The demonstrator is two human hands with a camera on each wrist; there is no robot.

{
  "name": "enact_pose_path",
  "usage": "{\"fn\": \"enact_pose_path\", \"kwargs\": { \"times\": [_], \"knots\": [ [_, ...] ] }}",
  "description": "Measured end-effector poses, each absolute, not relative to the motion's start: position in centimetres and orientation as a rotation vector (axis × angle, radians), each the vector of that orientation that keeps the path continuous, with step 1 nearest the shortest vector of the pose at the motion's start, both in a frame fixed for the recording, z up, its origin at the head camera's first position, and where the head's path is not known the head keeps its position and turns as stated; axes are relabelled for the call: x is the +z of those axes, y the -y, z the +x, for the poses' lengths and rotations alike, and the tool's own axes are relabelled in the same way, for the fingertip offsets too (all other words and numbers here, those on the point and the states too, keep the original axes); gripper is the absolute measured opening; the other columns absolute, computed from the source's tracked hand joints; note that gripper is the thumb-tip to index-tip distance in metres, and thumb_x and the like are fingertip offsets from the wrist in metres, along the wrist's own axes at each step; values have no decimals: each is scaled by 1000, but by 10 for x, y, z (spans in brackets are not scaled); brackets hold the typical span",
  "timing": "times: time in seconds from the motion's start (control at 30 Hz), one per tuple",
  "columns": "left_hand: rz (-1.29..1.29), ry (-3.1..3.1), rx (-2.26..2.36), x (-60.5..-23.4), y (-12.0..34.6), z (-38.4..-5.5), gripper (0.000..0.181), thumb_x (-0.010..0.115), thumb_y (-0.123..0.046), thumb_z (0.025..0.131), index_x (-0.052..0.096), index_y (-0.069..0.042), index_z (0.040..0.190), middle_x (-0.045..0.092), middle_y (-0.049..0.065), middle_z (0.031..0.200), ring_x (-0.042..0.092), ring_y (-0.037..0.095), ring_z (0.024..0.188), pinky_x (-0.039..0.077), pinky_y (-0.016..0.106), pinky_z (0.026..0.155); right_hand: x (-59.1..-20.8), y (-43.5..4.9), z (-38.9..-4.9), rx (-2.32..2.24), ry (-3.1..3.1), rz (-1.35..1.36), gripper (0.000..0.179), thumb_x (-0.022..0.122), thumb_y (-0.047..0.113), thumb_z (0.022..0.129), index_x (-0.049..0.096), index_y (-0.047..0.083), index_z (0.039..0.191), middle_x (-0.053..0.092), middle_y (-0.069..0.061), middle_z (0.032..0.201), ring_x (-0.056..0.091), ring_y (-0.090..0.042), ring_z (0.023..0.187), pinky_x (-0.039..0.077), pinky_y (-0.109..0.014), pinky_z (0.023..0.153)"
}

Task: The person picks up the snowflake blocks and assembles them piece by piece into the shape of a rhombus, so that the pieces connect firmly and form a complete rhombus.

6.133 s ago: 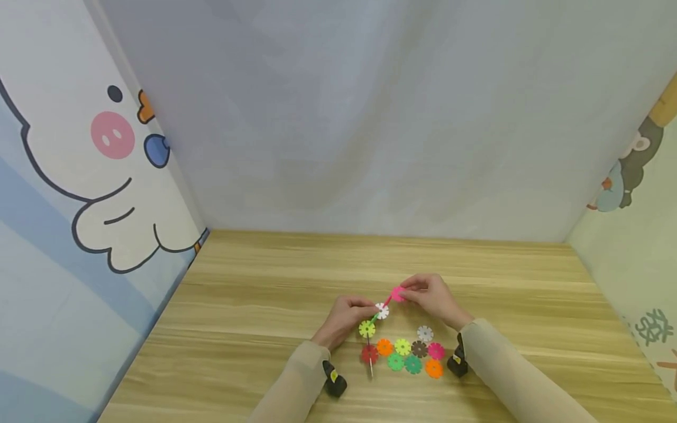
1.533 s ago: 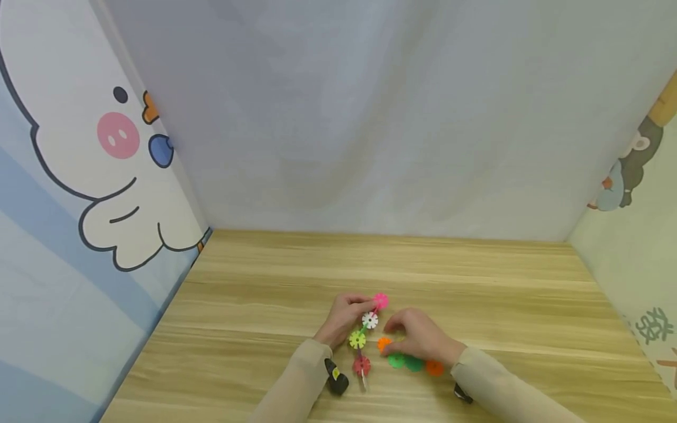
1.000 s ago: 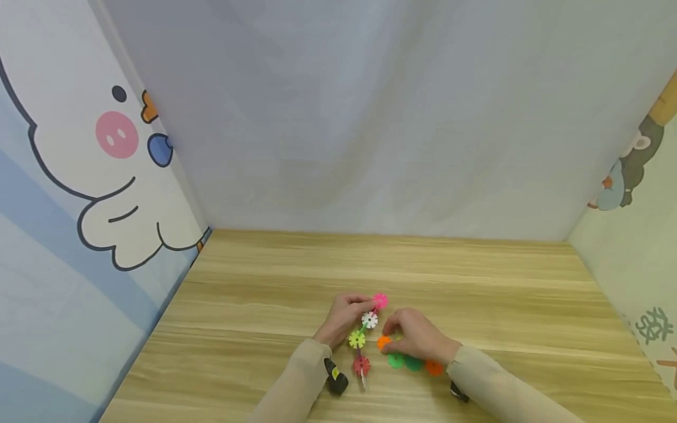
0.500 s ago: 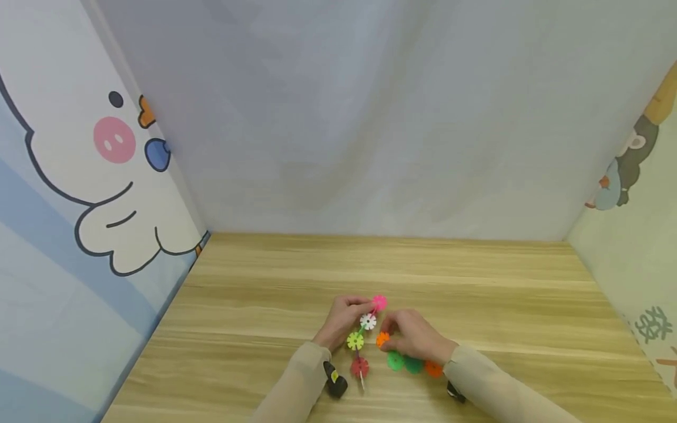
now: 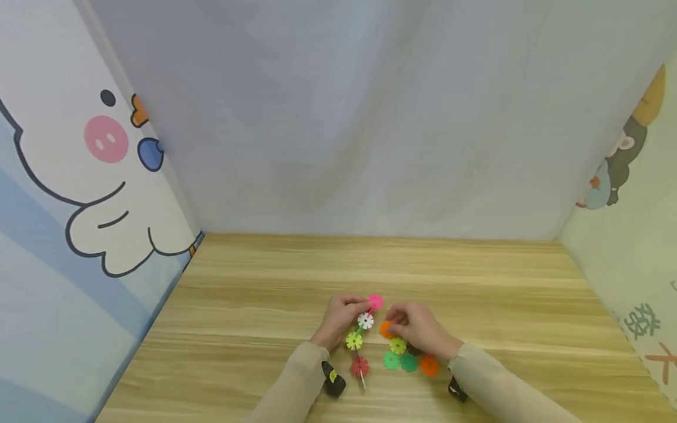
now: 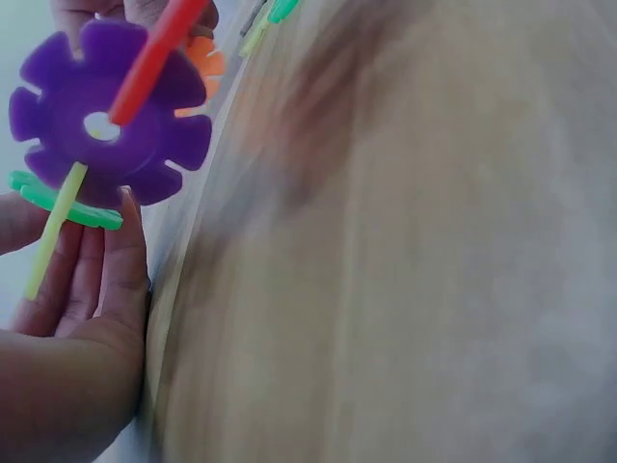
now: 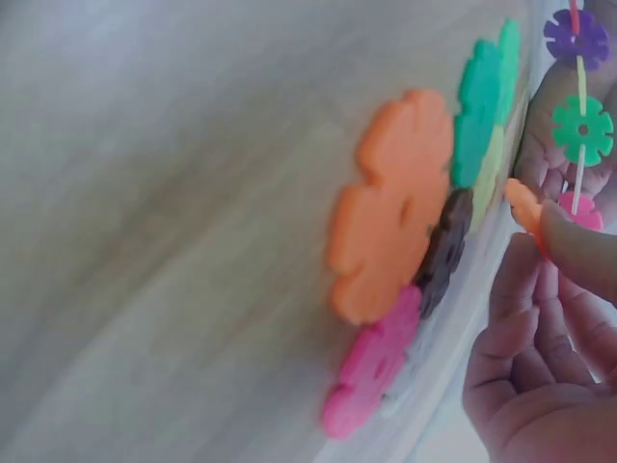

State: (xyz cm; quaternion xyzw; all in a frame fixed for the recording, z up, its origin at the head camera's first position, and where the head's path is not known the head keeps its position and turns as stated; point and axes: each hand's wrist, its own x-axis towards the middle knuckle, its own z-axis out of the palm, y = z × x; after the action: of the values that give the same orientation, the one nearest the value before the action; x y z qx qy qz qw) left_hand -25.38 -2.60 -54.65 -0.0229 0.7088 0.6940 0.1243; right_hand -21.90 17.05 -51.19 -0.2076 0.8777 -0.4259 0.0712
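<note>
1. Fingers of the right hand (image 5: 421,328) are together, thumb and forefinger pinching an orange disc (image 5: 386,329) by its rim
2. Fingertips of the left hand (image 5: 337,320) clamp the far end of a chain (image 5: 351,338) of slotted discs, at the pink disc (image 5: 375,302)
3. From that end the chain's long axis runs toward the near side of the table (image 5: 264,305) and slightly left, through the white disc (image 5: 365,321) and yellow disc (image 5: 354,341) to the red disc (image 5: 360,367), with edge-on discs (image 5: 361,330) between
4. What counts most, I judge, is this gap: the orange disc lies just right of the pink disc and a little nearer the person, apart from the chain
5. Of the two hands the left is nearer the pink disc, the right being across the gap
6. Seen from the right wrist, the orange disc is nearly edge-on; which notch faces the pink disc I cannot tell
7. Loose discs (image 5: 409,362) lie below and beside the right hand
</note>
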Motion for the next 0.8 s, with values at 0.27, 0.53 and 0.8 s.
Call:
{"fn": "enact_pose_path", "kwargs": {
  "times": [0.27,0.53,0.8],
  "knots": [
    [-98,-2096,2040,-543,23,-252,19,77,-16,80,72,0,88,68,6,87,60,15,79,49,24,66,-511,-169,-222,-1315,-2731,-473,6,71,6,85,65,8,86,62,4,79,58,-12,71,51,-26,65],
    [-84,-2120,2028,-543,22,-251,17,76,-14,81,72,1,88,67,5,86,60,14,78,50,25,67,-511,-162,-225,-1334,-2812,-361,13,73,6,83,61,11,81,60,4,76,58,-11,69,51,-26,63],
    [-78,-2140,1995,-540,23,-251,18,76,-16,81,72,0,90,66,5,87,59,14,79,49,26,68,-515,-156,-226,-1339,-2845,-337,15,75,7,81,61,12,78,59,5,73,57,-9,66,51,-26,61]
  ]
}}
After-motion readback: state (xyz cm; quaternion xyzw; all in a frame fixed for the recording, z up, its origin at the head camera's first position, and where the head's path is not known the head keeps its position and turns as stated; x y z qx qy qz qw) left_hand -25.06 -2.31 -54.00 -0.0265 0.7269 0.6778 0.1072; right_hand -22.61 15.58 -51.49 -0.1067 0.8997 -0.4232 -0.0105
